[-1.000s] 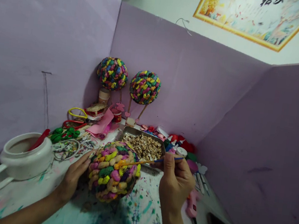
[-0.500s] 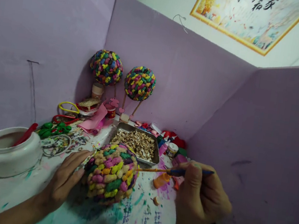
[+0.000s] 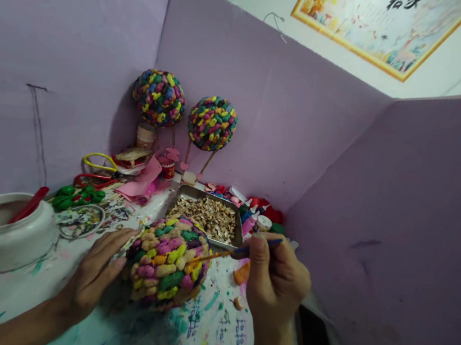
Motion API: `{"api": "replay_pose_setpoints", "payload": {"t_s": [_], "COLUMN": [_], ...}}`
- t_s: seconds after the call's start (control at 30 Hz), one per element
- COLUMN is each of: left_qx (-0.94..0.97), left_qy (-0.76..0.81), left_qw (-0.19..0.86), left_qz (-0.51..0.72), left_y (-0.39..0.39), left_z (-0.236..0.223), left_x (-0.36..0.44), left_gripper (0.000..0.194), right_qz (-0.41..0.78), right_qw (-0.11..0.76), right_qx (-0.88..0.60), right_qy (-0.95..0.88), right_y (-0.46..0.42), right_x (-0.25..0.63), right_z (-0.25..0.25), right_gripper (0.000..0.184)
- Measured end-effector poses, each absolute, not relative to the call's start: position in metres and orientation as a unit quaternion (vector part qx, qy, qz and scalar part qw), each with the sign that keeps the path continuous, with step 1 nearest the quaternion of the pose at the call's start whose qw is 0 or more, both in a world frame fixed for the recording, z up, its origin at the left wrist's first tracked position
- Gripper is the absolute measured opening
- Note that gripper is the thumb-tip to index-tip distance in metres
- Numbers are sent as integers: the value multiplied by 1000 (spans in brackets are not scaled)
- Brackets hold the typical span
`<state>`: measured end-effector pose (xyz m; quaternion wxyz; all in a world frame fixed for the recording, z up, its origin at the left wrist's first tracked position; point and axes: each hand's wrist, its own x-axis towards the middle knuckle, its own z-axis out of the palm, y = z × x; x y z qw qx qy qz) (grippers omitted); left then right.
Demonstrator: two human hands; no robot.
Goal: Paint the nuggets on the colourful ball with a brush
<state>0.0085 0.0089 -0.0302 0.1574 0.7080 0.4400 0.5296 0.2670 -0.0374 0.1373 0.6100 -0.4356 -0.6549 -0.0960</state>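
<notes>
A ball [image 3: 167, 263] covered in peanut-shaped pieces sits low in the middle of the view. Many pieces are painted pink, yellow, green, purple or orange; others are bare tan. My left hand [image 3: 99, 268] grips its left side, with the fingertips partly hidden behind it. Pinched between thumb and fingers of my right hand [image 3: 278, 278] is a thin paintbrush [image 3: 241, 250] with a blue handle. Its orange tip touches a piece on the ball's right side. Behind the ball stands a metal tray [image 3: 240, 233] of broken shell pieces.
A white pot [image 3: 12, 245] with a red handle in it stands left. Two finished-looking coloured balls [image 3: 159, 98] on sticks stand at the back. Scissors [image 3: 100, 162], pink sheets [image 3: 142, 181] and paint bottles [image 3: 249, 220] lie around the tray. Purple panels [image 3: 265, 103] enclose the table.
The brush left the ball's front, drew back right with my right hand, then returned to the ball's right side. The ball appears slightly turned. My left hand stays at its side. The view shifted.
</notes>
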Motion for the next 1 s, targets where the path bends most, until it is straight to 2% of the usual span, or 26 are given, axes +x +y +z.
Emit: {"api": "replay_pose_setpoints", "payload": {"t_s": [0.2, 0.33, 0.53, 1.0], "left_qx": [713, 710, 710, 711], "left_qy": [445, 451, 452, 456], "left_qw": [138, 142, 150, 147], "left_qz": [524, 522, 519, 515], "left_y": [10, 10, 12, 13], "left_z": [-32, -34, -34, -34], "left_x": [8, 8, 7, 7], "left_gripper": [40, 40, 41, 41], "right_qz": [-118, -92, -113, -113], "right_qw": [615, 636, 605, 614], "right_qx": [-475, -459, -442, -436], "right_qy": [-618, -613, -653, -648], "right_y": [-33, -34, -37, -38], "right_x": [275, 276, 264, 268], "right_z": [135, 135, 138, 138], "right_gripper": [19, 20, 17, 16]}}
